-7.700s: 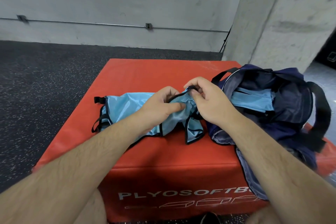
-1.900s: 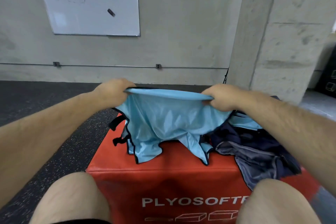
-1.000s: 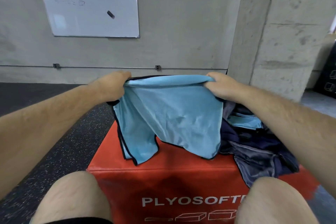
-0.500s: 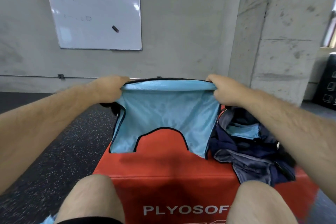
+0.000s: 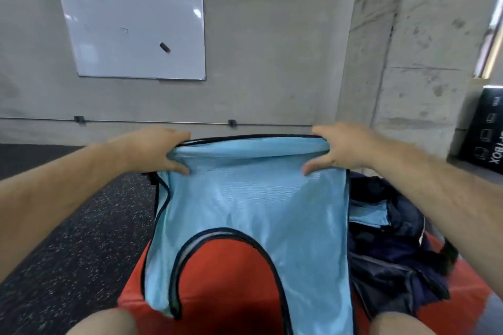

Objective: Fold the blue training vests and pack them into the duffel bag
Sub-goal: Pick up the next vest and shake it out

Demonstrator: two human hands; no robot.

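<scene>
A light blue training vest with black trim hangs spread out in front of me, its neck cut-out at the bottom. My left hand grips its top left corner and my right hand grips its top right corner, holding the top edge taut above the red plyo box. The dark navy duffel bag lies open on the right side of the box, with another folded blue vest inside it.
Dark speckled rubber floor lies left of the box. A concrete wall with a whiteboard stands ahead, a concrete pillar at right, and a black box beyond it. My bare knees show at the bottom edge.
The vest has gone from a bunch on the box to being lifted and spread flat between both hands. Over the last second it has swung nearer to me and hangs lower.
</scene>
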